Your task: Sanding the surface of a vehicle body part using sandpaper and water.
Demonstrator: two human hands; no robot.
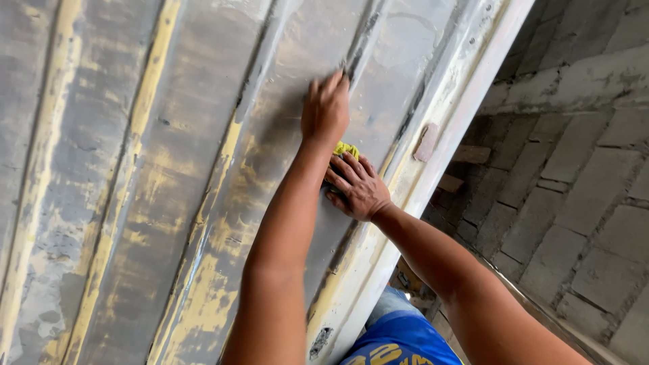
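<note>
A large ribbed metal panel (155, 176) with worn grey and yellow paint fills most of the head view. My left hand (326, 108) lies flat against it, fingers pointing up along a raised rib. Just below, my right hand (357, 188) presses a small yellow pad (345, 148) against the panel, with only the pad's top edge showing above the fingers. Both forearms reach up from the bottom of the view.
The panel's pale outer frame (433, 149) runs diagonally on the right, with a small rusty hinge plate (426, 142) on it. Beyond it stands a grey block wall (581, 169). Blue clothing (399, 341) shows at the bottom.
</note>
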